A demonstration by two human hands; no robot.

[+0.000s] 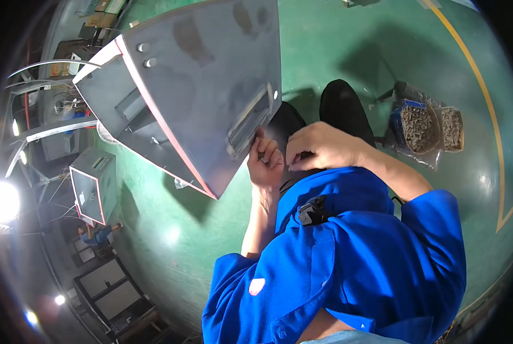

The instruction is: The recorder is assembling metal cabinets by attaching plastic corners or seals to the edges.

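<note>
Standing left of the person's dark-clad legs (342, 109) above the green painted floor (325, 37), its support hidden, the large grey sheet-metal cabinet with pink-trimmed edges (205, 86) is looking heavy, stiff and smooth; its rigid outer edges are likely offering the surest hold. The half-curled left hand (266, 162) is resting by its long rectangular slot (249, 123), the loosely pinched right hand (321, 148) hovering alongside; whether they are holding anything, I cannot tell.

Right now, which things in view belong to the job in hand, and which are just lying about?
Likely in the job:
Large grey cabinet, with the left hand close by it
Right hand, beside the left
Perhaps the small grey parts in containers

Apparently just lying about:
Distant grey cabinet, at left
Cardboard boxes, upper left
Framed panels, lower left
</note>
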